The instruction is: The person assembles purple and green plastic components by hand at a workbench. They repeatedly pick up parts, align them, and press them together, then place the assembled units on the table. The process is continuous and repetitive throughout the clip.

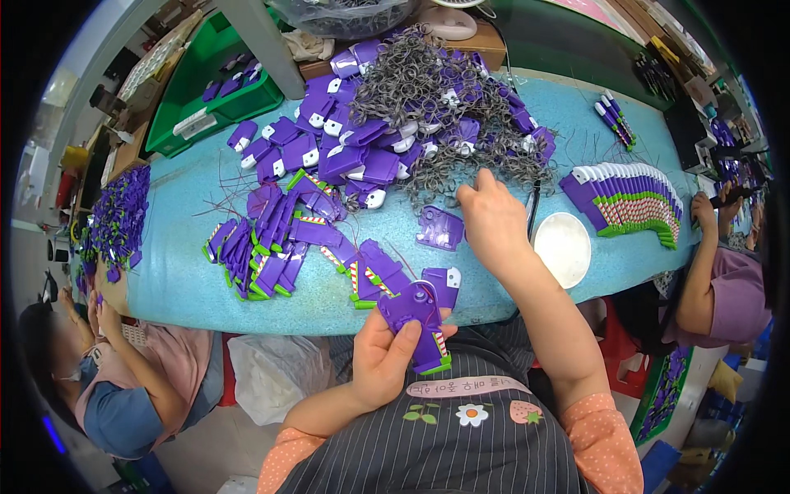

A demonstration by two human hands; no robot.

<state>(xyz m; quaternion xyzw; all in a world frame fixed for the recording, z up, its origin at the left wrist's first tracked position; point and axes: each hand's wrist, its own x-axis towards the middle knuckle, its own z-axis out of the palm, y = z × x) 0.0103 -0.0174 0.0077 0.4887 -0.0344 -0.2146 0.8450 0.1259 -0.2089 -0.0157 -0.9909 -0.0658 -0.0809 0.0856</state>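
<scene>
My left hand (380, 362) grips a purple plastic shell half (411, 311) with a green end and a red-and-white striped edge, held just off the table's near edge. Its inner side faces up, showing a round fitting at the top and a thin red wire. At the near edge of a heap of dark grey coiled rings (411, 86), my right hand (496, 224) has its fingers bent together; what they pinch, if anything, is hidden. Beside it lies a translucent purple piece (440, 228). A purple cover with a white end (445, 286) rests behind the held shell.
Purple covers with white ends (300, 152) are heaped back left, wired green-tipped shells (267, 239) in front. A white round dish (563, 250) and a fanned row of assembled pieces (629, 202) stand right. A green crate (177, 136) is far left. Co-workers sit on both sides.
</scene>
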